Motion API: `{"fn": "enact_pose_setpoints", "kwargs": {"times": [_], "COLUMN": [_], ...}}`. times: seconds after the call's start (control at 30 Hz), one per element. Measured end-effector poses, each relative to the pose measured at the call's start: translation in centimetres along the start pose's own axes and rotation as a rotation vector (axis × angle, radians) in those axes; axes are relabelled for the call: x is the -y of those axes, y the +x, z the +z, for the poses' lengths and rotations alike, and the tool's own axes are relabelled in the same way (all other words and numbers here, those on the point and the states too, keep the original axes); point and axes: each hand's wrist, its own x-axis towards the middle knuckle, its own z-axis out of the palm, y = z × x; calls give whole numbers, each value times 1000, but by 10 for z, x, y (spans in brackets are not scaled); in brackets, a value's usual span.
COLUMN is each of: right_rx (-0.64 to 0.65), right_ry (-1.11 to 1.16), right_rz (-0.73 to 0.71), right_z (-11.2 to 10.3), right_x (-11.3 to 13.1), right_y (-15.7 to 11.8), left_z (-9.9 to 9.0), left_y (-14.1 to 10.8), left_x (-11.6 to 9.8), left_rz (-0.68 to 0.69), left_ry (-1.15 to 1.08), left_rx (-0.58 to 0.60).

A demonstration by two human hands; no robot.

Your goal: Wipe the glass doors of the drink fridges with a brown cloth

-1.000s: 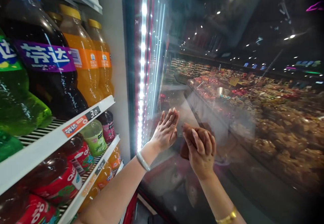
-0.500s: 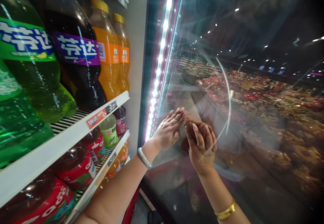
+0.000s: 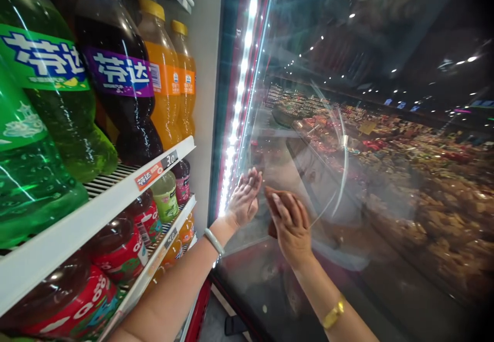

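Observation:
My right hand (image 3: 291, 223) presses a folded brown cloth (image 3: 272, 229) against the glass door (image 3: 332, 249), with its fingers curled over it. Parts of the cloth stick out past the fingers on the left and at the top. My left hand (image 3: 243, 200) is near the door's lit edge, with its fingers stretched out and nothing in it. Whether its fingertips touch the glass I cannot tell. It wears a pale bangle (image 3: 214, 241) at the wrist, and a gold bracelet (image 3: 334, 315) circles my right wrist.
Cooler shelves (image 3: 96, 210) at left hold green, purple-labelled (image 3: 119, 71) and orange soda bottles (image 3: 164, 82), with red-labelled bottles (image 3: 119, 252) below. A bright light strip (image 3: 241, 95) runs along the door edge. Packaged goods (image 3: 424, 187) appear in or through the glass.
Both my hands have moved left across the door, the right one carrying the cloth with it. The view has shifted slightly.

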Motion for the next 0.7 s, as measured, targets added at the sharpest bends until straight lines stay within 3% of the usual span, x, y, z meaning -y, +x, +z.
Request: {"fn": "enact_pose_setpoints", "kwargs": {"times": [0.1, 0.17, 0.23, 0.33, 0.43, 0.5, 0.6, 0.7], "right_rx": [-130, -210, -207, -120, -56, -73, -178, -205], "right_ry": [-127, -169, -167, -149, -140, -174, -244, -251], "right_rz": [152, 194, 150, 60, 71, 149, 247, 218], "right_z": [-21, -22, -17, -17, -35, -50, -59, -54], "right_x": [-23, -25, -19, -11, -18, -29, -42, -40], "right_y": [1, 13, 17, -10, -51, -64, -52, -41], "left_z": [13, 23, 33, 43, 50, 53, 57, 63], "left_y": [-6, -1, 4, 3, -6, -11, -11, -11], "left_x": [-21, -32, -41, -51, -62, -75, -99, -123], "left_rz": [67, 77, 105, 130, 140, 176, 200, 223], "left_ry": [62, 68, 54, 36, 59, 63, 4, -72], "left_rx": [18, -23, -72, -119, -71, -31, -35, -72]}}
